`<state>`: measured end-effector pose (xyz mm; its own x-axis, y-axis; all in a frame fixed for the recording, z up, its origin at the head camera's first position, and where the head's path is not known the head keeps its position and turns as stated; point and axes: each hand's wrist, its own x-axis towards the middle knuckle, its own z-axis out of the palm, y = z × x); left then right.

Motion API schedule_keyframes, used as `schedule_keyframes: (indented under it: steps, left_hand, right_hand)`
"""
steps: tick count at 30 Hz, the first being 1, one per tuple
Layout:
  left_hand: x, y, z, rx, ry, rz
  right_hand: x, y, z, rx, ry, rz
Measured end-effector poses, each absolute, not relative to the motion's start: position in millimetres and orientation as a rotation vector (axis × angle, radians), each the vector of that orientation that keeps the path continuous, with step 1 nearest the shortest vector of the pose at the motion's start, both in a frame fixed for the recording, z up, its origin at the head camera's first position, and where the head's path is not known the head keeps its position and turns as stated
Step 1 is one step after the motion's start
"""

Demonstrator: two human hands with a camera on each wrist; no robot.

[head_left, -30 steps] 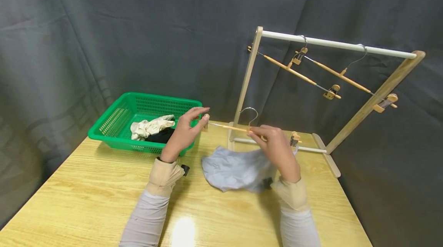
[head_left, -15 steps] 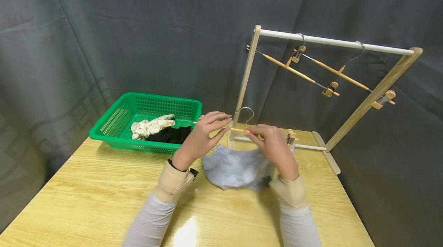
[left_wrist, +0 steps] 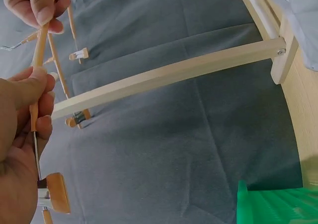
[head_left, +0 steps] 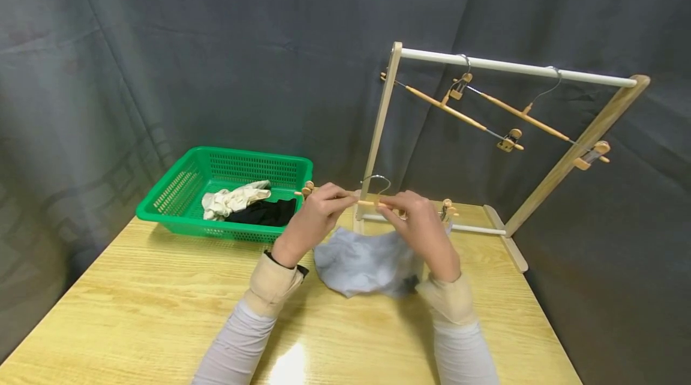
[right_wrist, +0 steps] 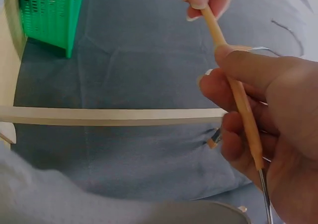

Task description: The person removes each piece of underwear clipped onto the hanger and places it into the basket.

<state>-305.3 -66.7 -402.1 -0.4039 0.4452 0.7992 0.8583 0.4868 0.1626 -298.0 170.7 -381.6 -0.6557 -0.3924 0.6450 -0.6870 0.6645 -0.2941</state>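
Note:
A wooden clip hanger (head_left: 369, 202) is held level above the table, pinched at its bar by both hands. My left hand (head_left: 313, 220) grips the bar left of the hook, its thumb on top in the left wrist view. Near the metal hook, my right hand (head_left: 425, 229) pinches the bar between thumb and fingers. The hook (right_wrist: 293, 33) points away from the right palm. A wooden clip (left_wrist: 60, 193) shows on the metal rod beyond the left hand. Below the hands lies a light grey cloth (head_left: 364, 262), partly hidden by the right hand; its kind is unclear.
A green basket (head_left: 183, 223) at the left holds a cream cloth (head_left: 234, 198) and a black cloth (head_left: 267, 212). At the right stands a wooden rack with a white rail (head_left: 518, 67). Two clip hangers (head_left: 459, 114) hang from it.
My left hand has moved right from the hanger's left clip onto the bar, near the right hand. The right hand has barely shifted. The grey cloth stays where it was.

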Motion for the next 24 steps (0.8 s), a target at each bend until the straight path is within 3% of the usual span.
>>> schedule_keyframes:
  steps: [14,24]
  left_hand:
    - [-309,-71,-403,-1.058,-2.002,-0.758]
    - [-309,-77,-403,-1.015,-2.026,-0.771]
  right_hand:
    - [-288,199,-361,0.828,-2.005,0.844]
    - [-283,236,-358,0.555,-2.441,0.91]
